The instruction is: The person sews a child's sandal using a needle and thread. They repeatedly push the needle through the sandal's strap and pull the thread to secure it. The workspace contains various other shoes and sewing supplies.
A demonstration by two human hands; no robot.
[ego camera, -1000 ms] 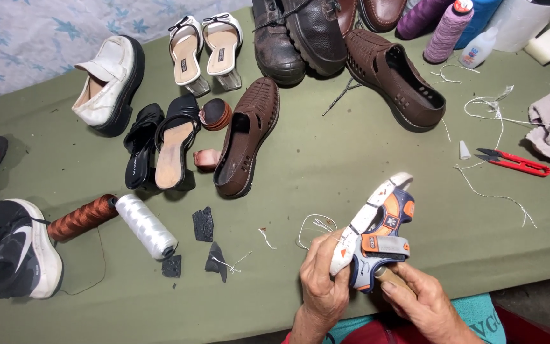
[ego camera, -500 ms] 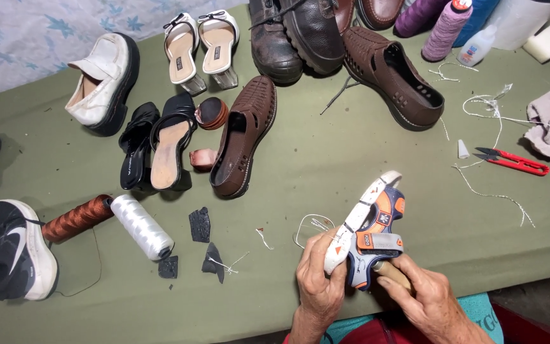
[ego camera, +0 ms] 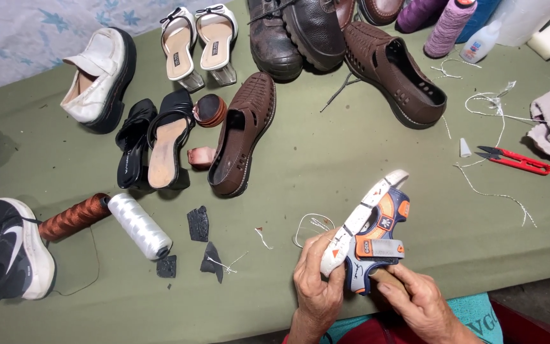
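Sandal (ego camera: 373, 226) slightly lower than before, in both hands (ego camera: 316, 286) (ego camera: 418, 302).

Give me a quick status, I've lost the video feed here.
Left hand and right hand both grip small sandal, sole turned left. Loose white thread beside it on green table. Nothing blocking.

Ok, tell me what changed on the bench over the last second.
Very little. Both hands, left hand and right hand, hold the small sandal as before; it sits at a slightly different tilt, toe up and away. The right fingers shifted a little under its heel. The spools, snips and other shoes lie unchanged.
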